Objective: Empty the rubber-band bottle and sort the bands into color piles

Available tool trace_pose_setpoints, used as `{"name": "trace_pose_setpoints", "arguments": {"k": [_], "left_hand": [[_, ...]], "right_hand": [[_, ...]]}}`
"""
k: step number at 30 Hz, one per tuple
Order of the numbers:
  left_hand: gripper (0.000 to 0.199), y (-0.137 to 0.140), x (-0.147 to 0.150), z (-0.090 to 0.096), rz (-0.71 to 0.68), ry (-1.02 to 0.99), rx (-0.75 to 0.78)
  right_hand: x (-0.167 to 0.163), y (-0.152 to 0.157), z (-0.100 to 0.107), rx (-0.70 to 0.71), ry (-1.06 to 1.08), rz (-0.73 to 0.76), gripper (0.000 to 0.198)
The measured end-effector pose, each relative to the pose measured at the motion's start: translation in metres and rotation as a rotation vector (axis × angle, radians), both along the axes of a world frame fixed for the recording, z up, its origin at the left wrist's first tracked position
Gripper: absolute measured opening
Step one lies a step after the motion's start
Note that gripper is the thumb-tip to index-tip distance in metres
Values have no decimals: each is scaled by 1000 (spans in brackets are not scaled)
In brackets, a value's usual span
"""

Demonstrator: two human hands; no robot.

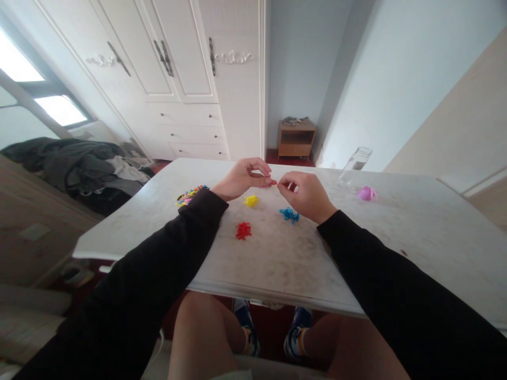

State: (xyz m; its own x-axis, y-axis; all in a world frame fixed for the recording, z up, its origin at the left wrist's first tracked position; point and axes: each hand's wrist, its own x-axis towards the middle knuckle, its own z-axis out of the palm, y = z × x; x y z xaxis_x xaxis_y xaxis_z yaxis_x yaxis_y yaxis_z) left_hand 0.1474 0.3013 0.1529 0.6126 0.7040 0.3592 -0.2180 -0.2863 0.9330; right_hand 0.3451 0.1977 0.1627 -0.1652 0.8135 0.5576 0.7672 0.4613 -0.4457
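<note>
Over the table, my left hand (247,178) is closed in a pinch, its fingertips close to those of my right hand (307,194). A small pinkish-red band (273,182) shows between the fingertips of both hands; its exact shape is too small to tell. Under them lie small heaps of what look like rubber bands: a yellow heap (251,200), a blue heap (290,215) near my right wrist and a red heap (243,230) closest to me. Left of my left wrist is a mixed-colour heap (190,196), partly hidden by my sleeve.
The white table (273,264) has stained patches. On its right side are a purple bundle (367,193) and a clear glass container (356,161). Beyond stand a white wardrobe (190,79) and a small wooden cabinet (296,140). Dark clothes (75,169) are piled at left.
</note>
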Motion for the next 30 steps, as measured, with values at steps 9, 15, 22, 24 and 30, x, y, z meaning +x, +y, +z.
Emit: {"name": "trace_pose_setpoints", "arguments": {"k": [9,15,22,24,30], "left_hand": [[52,4,-6,0,3,38,18],[49,8,-12,4,179,29,-3],[47,4,-10,4,168,71,41],[48,4,-9,2,155,78,50],[47,4,-7,0,115,96,37]], "right_hand": [[1,0,4,71,29,-47,17],[3,-3,9,57,70,39,15],[-22,-19,3,-59,-72,345,15],[-29,-23,0,-78,-96,405,17],[-43,-28,-8,-217,-155,488,16]]}}
